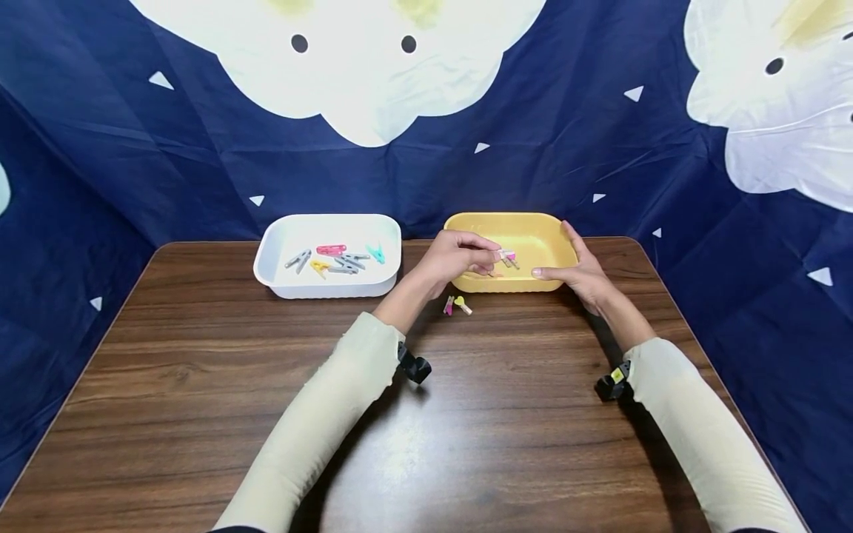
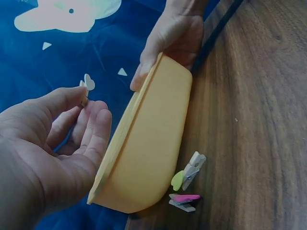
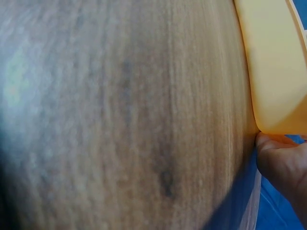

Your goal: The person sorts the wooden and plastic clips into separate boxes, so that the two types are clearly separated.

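My left hand (image 1: 455, 259) is over the left part of a yellow plastic basin (image 1: 460, 284). Between thumb and fingertips it pinches a small wooden clothespin (image 2: 87, 86) with a pale heart on it. My right hand (image 1: 581, 277) grips the basin's right end, thumb over the front rim and fingers along the side. Inside the basin lie small clothespins (image 1: 511, 262), one with pink on it, partly hidden by the left hand. On the table before the basin rest a wooden clothespin with a yellow heart (image 2: 193, 171) and another with a pink piece (image 2: 184, 200).
To the left stands a white basin (image 1: 326, 290) holding several larger plastic clothespins in grey, red, yellow and turquoise. Both basins sit at the back of the brown wooden table (image 1: 200, 400), close to a dark blue cloth backdrop (image 1: 413, 181) with white clouds.
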Action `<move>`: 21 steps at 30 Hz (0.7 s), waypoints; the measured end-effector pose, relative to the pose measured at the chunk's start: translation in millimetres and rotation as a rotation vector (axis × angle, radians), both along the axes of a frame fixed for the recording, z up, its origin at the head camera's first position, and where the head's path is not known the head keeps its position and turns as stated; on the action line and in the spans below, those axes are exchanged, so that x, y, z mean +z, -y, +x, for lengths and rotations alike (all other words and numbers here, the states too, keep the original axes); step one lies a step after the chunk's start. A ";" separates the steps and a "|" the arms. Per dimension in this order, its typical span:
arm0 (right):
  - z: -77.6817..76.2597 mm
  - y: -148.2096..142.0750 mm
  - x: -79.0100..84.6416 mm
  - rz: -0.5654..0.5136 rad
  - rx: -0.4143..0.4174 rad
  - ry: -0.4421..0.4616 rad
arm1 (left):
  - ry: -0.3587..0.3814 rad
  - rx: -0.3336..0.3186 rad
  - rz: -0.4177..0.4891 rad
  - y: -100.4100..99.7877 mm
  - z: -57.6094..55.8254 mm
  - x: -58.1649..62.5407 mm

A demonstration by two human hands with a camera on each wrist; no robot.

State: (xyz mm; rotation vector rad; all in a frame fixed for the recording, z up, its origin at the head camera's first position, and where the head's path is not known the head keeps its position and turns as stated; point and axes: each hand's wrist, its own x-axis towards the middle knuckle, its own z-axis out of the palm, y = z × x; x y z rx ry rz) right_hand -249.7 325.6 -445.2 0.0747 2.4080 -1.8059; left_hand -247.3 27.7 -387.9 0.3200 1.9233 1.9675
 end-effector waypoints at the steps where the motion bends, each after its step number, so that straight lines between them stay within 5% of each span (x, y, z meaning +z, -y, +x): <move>1: 0.0 0.3 0.1 0.001 0.000 0.001 | 0.001 0.005 0.007 0.0 -0.6 0.8; 21: 0.2 1.5 2.2 -0.021 0.000 0.018 | 0.076 0.094 0.051 -9.2 -11.6 7.4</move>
